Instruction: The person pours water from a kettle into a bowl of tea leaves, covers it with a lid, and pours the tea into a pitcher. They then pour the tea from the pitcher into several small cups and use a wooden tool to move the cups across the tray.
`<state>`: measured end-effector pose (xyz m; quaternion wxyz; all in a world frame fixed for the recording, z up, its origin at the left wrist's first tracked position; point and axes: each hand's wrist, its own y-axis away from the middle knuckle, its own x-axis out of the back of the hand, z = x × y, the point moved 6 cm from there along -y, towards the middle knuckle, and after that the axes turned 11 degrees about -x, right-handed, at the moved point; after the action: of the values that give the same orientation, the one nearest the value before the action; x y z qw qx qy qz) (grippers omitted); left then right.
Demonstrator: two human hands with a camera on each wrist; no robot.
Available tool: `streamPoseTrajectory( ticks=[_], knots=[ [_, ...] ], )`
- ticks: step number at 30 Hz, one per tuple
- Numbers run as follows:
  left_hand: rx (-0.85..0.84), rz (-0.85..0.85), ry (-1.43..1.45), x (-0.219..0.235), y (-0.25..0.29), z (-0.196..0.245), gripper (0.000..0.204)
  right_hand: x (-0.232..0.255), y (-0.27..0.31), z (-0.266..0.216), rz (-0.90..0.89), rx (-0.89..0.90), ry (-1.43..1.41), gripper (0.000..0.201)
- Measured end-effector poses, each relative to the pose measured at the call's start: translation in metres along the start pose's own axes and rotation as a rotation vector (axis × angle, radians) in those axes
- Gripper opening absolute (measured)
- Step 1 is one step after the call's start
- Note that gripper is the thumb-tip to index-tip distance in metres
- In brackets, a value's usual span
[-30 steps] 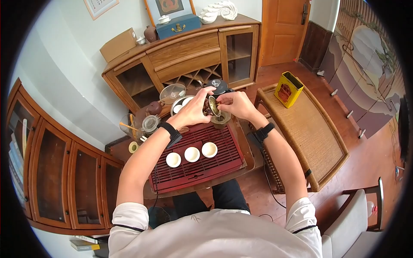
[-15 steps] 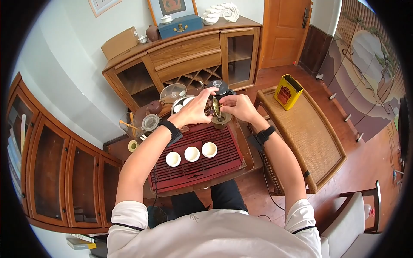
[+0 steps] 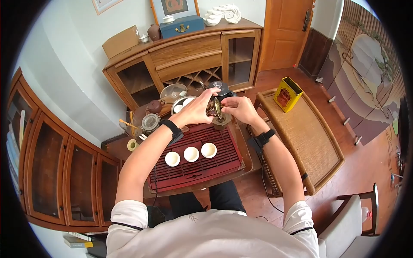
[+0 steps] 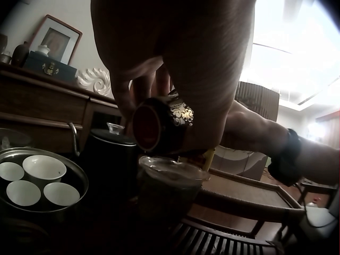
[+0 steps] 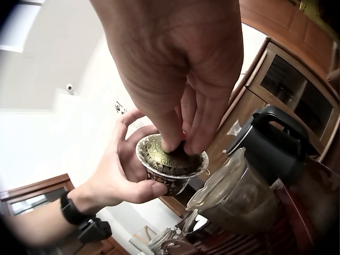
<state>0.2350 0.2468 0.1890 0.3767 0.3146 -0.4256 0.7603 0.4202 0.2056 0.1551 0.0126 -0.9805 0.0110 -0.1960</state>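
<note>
My left hand [image 3: 194, 112] grips a dark, gold-patterned gaiwan bowl [image 5: 166, 182] by its sides, thumb near the pale rim. The bowl tips over sideways; its round foot faces the camera in the left wrist view. Fingertips of my right hand [image 3: 241, 109] pinch the knob of the greenish-gold swirl-patterned lid [image 5: 158, 158], which sits within the bowl's rim. Below the bowl stands a clear glass vessel [image 4: 169, 183] with a wavy rim. Three white cups [image 3: 191, 154] stand in a row on the red slatted tea tray [image 3: 202, 172].
A metal pan [image 4: 79, 183] holding several white cups and a black kettle [image 4: 109, 154] stand beyond the tray. To the left are a glass jar [image 3: 150, 123] and a small brown teapot [image 3: 154, 106]. A yellow tin [image 3: 287, 94] stands on the wicker-topped side table [image 3: 307, 137].
The bowl and lid have turned, so the lid now shows more edge-on in the head view. Both hands keep their hold. The head view has shifted slightly.
</note>
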Motion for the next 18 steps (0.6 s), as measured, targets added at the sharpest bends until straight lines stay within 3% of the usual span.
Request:
streamPoseTrajectory(
  ticks=[18],
  knots=[
    [0.000, 0.008, 0.088, 0.000, -0.001, -0.004, 0.104, -0.001, -0.006, 0.017, 0.004, 0.004, -0.063, 0.036]
  ],
)
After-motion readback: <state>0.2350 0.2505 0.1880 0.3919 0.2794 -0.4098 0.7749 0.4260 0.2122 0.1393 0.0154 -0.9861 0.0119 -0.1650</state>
